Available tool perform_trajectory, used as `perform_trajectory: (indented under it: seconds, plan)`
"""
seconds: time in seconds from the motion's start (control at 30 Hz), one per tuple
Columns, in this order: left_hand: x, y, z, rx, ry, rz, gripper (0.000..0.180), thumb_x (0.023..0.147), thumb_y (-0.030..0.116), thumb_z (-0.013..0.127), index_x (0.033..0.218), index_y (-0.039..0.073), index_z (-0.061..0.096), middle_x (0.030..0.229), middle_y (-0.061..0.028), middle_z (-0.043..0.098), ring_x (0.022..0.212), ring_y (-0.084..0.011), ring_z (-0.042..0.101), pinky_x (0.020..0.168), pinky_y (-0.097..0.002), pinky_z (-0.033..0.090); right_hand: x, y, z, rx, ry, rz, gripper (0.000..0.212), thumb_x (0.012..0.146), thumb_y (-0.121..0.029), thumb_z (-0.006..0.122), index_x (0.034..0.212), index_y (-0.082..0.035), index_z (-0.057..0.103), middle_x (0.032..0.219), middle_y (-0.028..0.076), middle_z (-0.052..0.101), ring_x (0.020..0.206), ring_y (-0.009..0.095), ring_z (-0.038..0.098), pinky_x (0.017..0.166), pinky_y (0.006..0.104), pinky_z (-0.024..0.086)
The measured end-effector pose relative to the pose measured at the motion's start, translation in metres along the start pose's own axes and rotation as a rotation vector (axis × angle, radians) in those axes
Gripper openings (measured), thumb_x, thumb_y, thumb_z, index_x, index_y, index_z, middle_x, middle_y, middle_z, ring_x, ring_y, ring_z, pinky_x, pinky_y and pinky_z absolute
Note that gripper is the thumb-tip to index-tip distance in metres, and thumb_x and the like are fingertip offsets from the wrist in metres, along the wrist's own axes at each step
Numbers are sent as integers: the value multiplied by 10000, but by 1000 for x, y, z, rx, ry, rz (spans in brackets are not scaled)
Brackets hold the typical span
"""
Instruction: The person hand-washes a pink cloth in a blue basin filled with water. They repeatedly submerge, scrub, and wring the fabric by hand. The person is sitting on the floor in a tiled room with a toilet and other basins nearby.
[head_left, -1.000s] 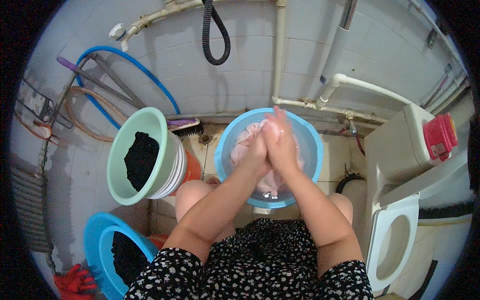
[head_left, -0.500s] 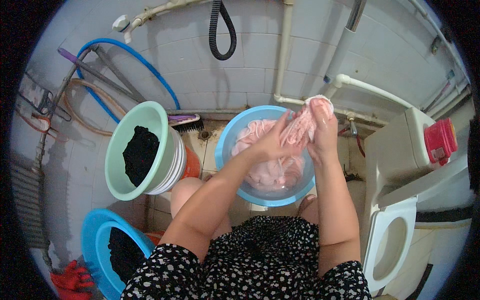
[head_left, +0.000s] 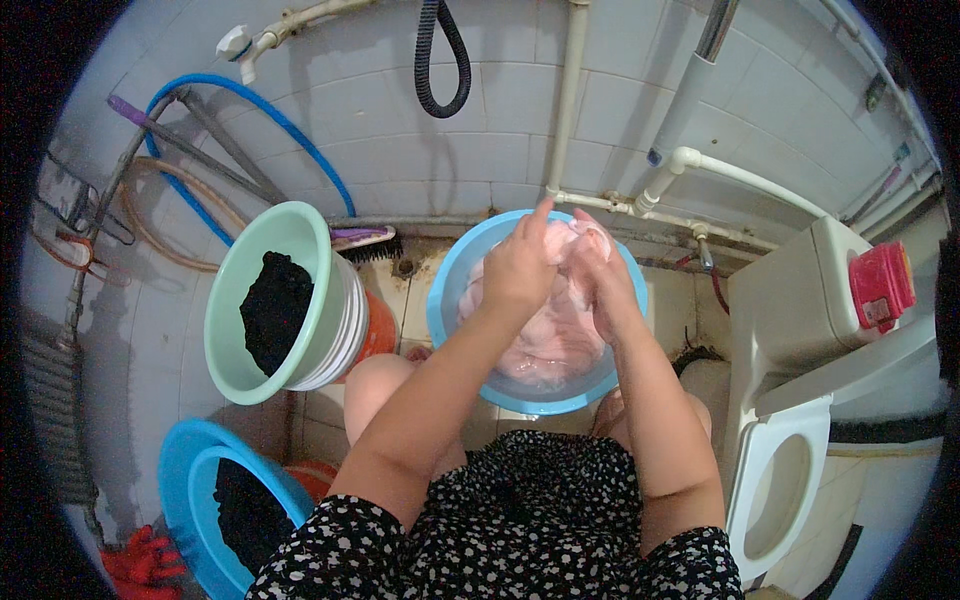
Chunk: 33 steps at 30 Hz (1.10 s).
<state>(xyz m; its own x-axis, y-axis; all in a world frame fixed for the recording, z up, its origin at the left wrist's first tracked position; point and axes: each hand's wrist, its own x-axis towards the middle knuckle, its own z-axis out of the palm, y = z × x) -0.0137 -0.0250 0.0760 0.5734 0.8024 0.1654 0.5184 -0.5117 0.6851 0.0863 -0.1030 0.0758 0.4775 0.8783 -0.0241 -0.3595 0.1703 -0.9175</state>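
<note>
Both hands are closed around a bunch of wet pale pink cloth, held up over the round light blue plastic basin in the middle of the frame. The left hand and the right hand press together with the cloth between them. To scrub it well, rub one fold against the other and stay over the basin so drips fall in. The cloth looks soft, crumpled and soaked, and more of it lies in the water below.
</note>
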Motion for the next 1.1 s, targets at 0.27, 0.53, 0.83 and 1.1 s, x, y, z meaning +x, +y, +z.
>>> perform_trajectory:
  seconds: [0.27, 0.53, 0.83, 1.1]
  plan:
    - [-25, 4, 18, -377, 30, 443, 617, 719, 125, 639, 1277, 20, 396, 1155, -177, 434, 1086, -342, 450, 949, -401, 363, 10, 22, -22, 479, 50, 190, 189, 864, -183, 550, 1003, -54, 546, 928, 73, 616, 795, 184, 626, 685, 303, 522]
    - [-21, -3, 41, -492, 256, 299, 217, 840, 95, 556, 1038, 9, 532, 1026, -142, 511, 977, -280, 500, 905, -363, 386, -11, 38, 19, 410, 281, 136, 289, 933, -299, 463, 1068, -48, 509, 998, 73, 568, 904, 180, 564, 790, 307, 476]
    - [-14, 3, 46, -283, 398, 365, 124, 849, 132, 537, 817, 14, 512, 825, -143, 496, 793, -329, 502, 710, -416, 409, 8, 49, 10, 516, 388, 133, 374, 950, -412, 409, 903, -63, 536, 869, 50, 560, 770, 134, 539, 694, 296, 458]
    - [-10, -4, 40, -162, 191, 350, 173, 845, 172, 555, 879, 14, 494, 855, -162, 488, 822, -368, 508, 724, -437, 415, 12, 53, 2, 392, 378, 228, 356, 948, -425, 395, 911, -91, 516, 841, 55, 560, 797, 179, 568, 705, 326, 475]
